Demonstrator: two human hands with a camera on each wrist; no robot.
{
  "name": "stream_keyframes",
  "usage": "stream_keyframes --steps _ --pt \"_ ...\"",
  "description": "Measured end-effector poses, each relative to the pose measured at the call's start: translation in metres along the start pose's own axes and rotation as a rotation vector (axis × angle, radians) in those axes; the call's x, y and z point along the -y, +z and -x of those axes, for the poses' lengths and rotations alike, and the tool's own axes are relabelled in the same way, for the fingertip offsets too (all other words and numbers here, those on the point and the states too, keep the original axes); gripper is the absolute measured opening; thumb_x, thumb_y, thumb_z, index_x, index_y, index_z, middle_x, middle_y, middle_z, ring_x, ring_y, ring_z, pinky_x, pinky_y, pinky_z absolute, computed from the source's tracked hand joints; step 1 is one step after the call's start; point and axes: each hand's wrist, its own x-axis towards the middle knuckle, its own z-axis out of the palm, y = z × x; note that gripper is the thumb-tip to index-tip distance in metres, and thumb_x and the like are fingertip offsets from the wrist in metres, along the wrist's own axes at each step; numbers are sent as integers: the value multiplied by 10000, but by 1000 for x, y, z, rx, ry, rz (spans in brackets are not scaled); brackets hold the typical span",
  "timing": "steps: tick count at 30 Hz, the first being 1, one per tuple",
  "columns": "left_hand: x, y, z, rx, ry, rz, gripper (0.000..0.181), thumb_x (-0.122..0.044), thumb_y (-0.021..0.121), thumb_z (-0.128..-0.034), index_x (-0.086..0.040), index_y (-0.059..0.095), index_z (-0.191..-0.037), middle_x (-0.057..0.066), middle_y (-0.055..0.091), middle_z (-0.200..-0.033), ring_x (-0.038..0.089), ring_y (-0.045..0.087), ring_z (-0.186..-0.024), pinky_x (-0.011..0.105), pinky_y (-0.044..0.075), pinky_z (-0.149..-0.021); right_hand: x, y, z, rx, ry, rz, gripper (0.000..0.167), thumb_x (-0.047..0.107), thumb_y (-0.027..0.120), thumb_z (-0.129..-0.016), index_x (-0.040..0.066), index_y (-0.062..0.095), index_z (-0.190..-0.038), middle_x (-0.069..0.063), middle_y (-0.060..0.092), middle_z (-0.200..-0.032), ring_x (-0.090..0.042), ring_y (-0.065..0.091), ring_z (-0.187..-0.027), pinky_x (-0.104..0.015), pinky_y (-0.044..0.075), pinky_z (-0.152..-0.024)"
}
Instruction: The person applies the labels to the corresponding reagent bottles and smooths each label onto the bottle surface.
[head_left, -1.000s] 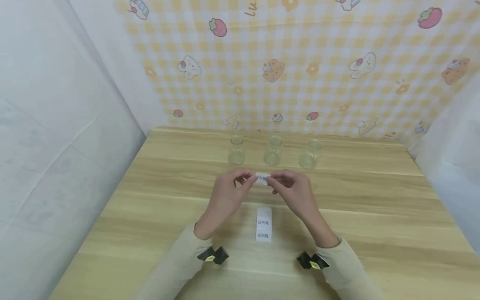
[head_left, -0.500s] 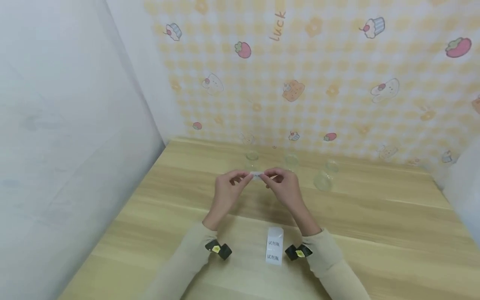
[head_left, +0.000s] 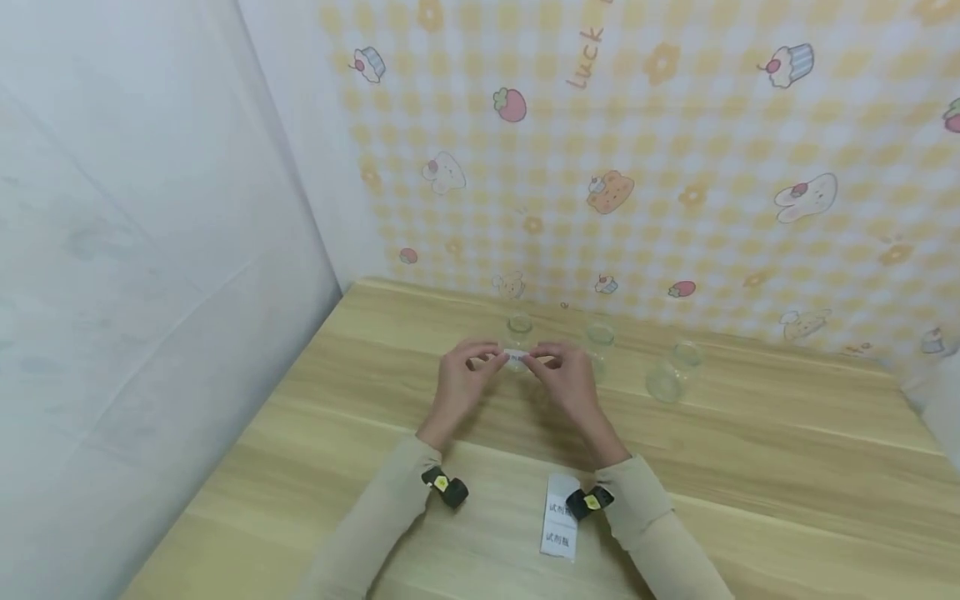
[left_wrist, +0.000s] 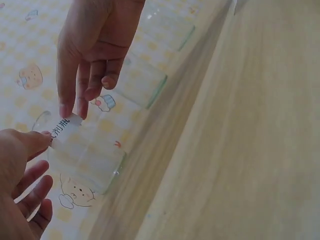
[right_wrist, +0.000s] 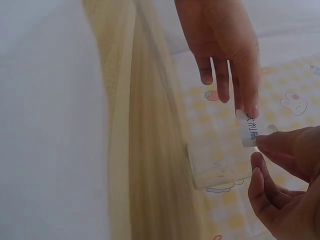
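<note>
A small white label (head_left: 515,357) printed with dark characters is stretched between both hands. My left hand (head_left: 459,383) pinches one end between thumb and finger, and my right hand (head_left: 572,385) pinches the other. Directly behind it stands the leftmost glass jar (head_left: 519,325), upright and see-through. In the left wrist view the label (left_wrist: 61,131) lies in front of the jar (left_wrist: 92,162); whether the two touch, I cannot tell. From the right wrist view, the label (right_wrist: 247,131) looks slightly curved.
Two more glass jars stand to the right, a middle jar (head_left: 600,340) partly behind my right hand and a right jar (head_left: 675,372). A label strip (head_left: 557,537) lies on the wooden table (head_left: 750,475) near my right wrist. A checked cloth (head_left: 652,133) hangs behind.
Both hands, still pinching the label, have moved left relative to the jars, from in front of the middle gap to the leftmost jar. The head view has shifted; jars and strip appear further right and lower.
</note>
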Motion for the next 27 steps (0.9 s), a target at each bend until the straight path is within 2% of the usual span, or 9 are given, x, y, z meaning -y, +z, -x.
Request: stream_keyframes --steps 2,6,9,12,15,22,27 --pt "2 -1 -1 10 4 -12 149 -222 795 -929 -80 802 -971 101 735 -1229 257 682 -1013 300 522 -761 -2 1 -1 3 -14 17 171 136 785 -933 -20 779 -1001 -235 668 -1295 -339 746 -843 -324 623 -674" --pt "6 -1 -4 31 -11 -29 175 -254 806 -917 -87 808 -968 97 710 -1303 282 663 -945 251 489 -717 -6 1 -4 17 -22 22 185 140 785 -933 -30 778 -1006 -236 647 -1350 -332 758 -846 -374 632 -705" --pt "10 -2 -8 50 -1 -43 196 -267 808 -912 -84 809 -982 72 688 -1347 220 600 -799 234 476 -692 -9 -1 -7 29 -16 22 199 165 781 -942 -22 788 -1011 -210 651 -1362 -322 765 -859 -338 622 -681" --pt "14 -2 -11 76 19 -50 199 -277 807 -912 -94 810 -990 32 672 -1375 163 560 -773 241 496 -705 -11 -2 -10 34 -12 28 202 175 778 -947 -15 795 -1012 -193 653 -1368 -318 768 -872 -302 600 -634" --pt "17 -3 -12 102 8 -27 187 -273 809 -911 -106 812 -994 8 668 -1380 197 604 -867 259 506 -747 -12 -3 -11 46 -19 38 200 169 778 -947 -20 793 -1012 -192 654 -1367 -323 766 -878 -313 609 -646" --pt "23 -4 -12 139 -53 20 210 -284 800 -918 -110 805 -1035 -17 666 -1377 228 652 -1112 331 530 -836 -13 -1 -13 65 -61 90 204 170 785 -939 -23 794 -1005 -216 657 -1350 -362 754 -915 -433 630 -737" --pt "27 -3 -12 154 -83 41 229 -294 791 -924 -108 801 -1057 -35 658 -1385 225 588 -1309 418 500 -1047 -16 1 -15 57 -76 119 179 155 794 -928 -15 799 -983 -215 660 -1342 -358 752 -916 -450 626 -754"
